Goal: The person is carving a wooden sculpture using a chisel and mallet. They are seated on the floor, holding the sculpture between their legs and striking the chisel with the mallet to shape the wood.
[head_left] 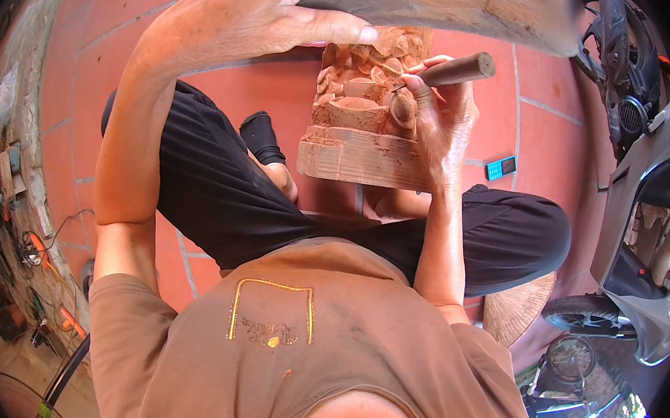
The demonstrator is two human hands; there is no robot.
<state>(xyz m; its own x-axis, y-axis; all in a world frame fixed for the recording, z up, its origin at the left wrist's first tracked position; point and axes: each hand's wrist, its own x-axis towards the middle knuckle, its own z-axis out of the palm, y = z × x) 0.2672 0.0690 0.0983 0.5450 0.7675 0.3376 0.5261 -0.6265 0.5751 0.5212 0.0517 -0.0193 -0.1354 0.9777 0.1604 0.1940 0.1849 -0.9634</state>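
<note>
A block of reddish-brown wood [356, 159], carved in relief with rounded leaf-like shapes and dusted with chips, stands on the floor between my legs. My left hand [265, 13] is closed around one end of a long, worn wooden mallet [443, 8], held above the far part of the carving. The mallet extends to the right and covers some of the carving. In my right hand [443, 119] is a carving chisel [461, 70], pinched low on its dark round handle. Its handle tilts up to the right, and its slim blade points left at the carved surface. The exact contact at the tip is hard to see.
Red floor tiles [546, 153] surround the work. A small blue keypad phone [501, 168] lies to the right. A motorbike [641, 214] is at the right edge, near a round woven mat [517, 307]. Cords and tools with orange parts [37, 243] line the left wall.
</note>
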